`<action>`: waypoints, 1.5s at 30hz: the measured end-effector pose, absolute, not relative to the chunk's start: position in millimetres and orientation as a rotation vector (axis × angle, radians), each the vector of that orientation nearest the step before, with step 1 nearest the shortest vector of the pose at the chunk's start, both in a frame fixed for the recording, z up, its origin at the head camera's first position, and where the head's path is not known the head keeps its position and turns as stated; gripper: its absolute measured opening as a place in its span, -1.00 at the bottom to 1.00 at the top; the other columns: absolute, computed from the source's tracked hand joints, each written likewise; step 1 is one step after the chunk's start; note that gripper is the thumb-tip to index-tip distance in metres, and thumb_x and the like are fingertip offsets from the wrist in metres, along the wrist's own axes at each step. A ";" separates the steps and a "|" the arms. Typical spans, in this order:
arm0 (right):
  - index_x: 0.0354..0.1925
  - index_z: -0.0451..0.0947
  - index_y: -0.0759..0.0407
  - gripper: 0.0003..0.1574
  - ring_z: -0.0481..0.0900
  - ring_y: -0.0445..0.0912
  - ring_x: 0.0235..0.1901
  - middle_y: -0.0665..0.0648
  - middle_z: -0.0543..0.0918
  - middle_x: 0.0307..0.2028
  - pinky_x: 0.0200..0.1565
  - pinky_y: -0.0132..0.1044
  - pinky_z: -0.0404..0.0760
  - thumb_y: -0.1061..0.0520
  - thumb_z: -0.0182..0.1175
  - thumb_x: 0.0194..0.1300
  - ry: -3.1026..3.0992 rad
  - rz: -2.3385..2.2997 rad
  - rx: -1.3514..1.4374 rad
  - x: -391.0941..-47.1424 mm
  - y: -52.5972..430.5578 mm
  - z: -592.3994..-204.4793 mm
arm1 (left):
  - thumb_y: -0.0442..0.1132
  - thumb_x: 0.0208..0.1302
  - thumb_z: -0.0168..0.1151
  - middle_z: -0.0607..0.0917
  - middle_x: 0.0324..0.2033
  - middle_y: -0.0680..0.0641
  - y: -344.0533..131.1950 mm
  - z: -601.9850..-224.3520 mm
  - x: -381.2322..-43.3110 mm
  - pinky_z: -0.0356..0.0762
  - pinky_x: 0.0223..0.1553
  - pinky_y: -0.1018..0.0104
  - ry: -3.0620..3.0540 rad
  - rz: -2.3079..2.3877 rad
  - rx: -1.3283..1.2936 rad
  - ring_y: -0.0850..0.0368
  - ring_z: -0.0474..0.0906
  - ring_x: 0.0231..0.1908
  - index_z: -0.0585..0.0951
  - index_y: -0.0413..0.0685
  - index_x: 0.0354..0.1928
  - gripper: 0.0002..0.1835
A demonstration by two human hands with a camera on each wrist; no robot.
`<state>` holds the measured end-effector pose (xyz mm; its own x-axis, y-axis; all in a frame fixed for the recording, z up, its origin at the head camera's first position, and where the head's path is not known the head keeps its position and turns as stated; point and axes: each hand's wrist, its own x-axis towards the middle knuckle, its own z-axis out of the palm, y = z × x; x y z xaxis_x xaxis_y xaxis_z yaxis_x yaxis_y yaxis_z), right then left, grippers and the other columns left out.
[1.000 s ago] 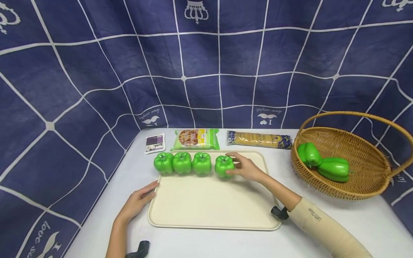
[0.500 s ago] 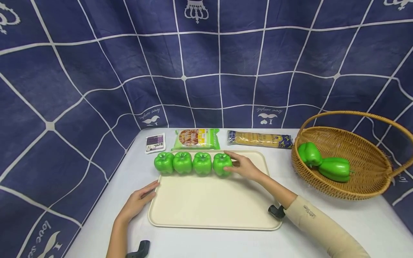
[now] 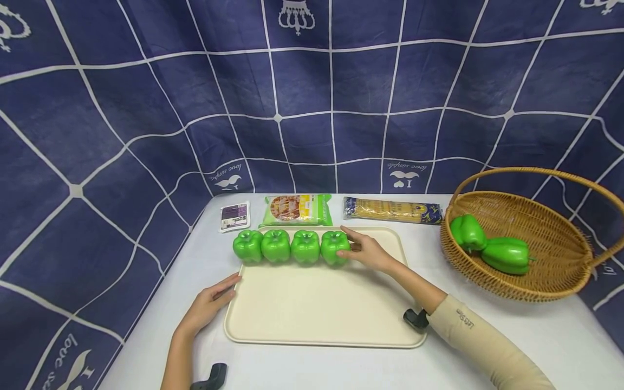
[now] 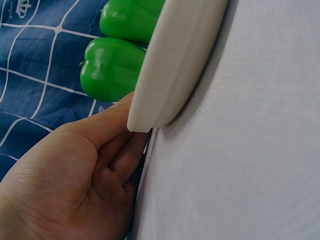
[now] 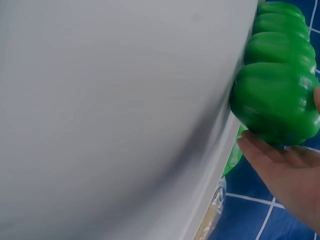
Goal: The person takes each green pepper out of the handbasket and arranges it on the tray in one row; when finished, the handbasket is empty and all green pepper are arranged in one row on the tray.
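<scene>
Along the far side of a cream tray (image 3: 322, 309), several green bell peppers stand upright in a row. My right hand (image 3: 369, 253) holds the rightmost bell pepper (image 3: 330, 249), thumb on its near side and fingers behind it. That pepper stands right beside its neighbour (image 3: 305, 248); in the right wrist view the held pepper (image 5: 272, 100) sits at the near end of the row. My left hand (image 3: 207, 306) rests at the tray's left edge. In the left wrist view its fingertips reach the tray rim (image 4: 175, 60) and are partly hidden behind it.
A wicker basket (image 3: 560, 233) with two more green peppers (image 3: 504, 255) stands at the right. Behind the tray lie a green food packet (image 3: 296, 210), a pasta packet (image 3: 392, 210) and a small white pack (image 3: 235, 216). A blue checked curtain (image 3: 312, 108) hangs behind.
My right hand has moved slightly left with the bell pepper, closing the gap to the row, and then stayed nearly still. My left hand has not moved.
</scene>
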<state>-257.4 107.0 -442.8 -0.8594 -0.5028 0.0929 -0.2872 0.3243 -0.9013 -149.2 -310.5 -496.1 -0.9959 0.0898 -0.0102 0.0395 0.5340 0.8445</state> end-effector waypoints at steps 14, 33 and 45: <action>0.38 -0.03 0.32 0.11 0.36 0.25 0.14 0.39 0.17 0.30 0.12 -0.11 0.44 0.11 0.38 0.04 2.378 -1.527 -0.821 -258.5 107.2 -445.1 | -0.03 0.28 0.13 0.33 0.28 0.02 -310.3 -494.9 -149.5 0.07 0.29 -0.02 2.706 1.485 0.112 -0.01 0.14 0.31 0.49 0.06 0.18 -0.56; 0.34 0.17 0.11 -0.05 0.33 0.17 0.18 0.17 0.27 0.30 0.16 0.08 0.37 0.02 0.38 0.06 2.665 -1.252 -1.061 -223.0 173.1 -403.7 | -0.03 0.28 0.13 0.32 0.29 0.02 -309.5 -494.2 -148.3 0.08 0.29 0.02 2.691 1.500 0.101 0.00 0.14 0.31 0.48 0.05 0.19 -0.55; 0.18 0.40 0.18 -0.33 0.44 -0.41 -0.03 0.14 0.50 0.09 -0.06 -0.68 0.42 0.27 0.34 0.08 3.026 -1.293 -0.826 -183.3 295.0 -354.2 | -0.01 0.26 0.15 0.32 0.29 -0.01 -309.8 -497.1 -150.5 0.09 0.27 0.09 2.701 1.497 0.121 0.00 0.15 0.31 0.49 0.04 0.18 -0.53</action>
<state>-183.3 295.0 -354.2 -0.8520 -0.3324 0.4045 -0.5220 0.5974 -0.6087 -150.5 -309.8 -497.1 -0.9956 0.0932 -0.0067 0.0437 0.5278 0.8482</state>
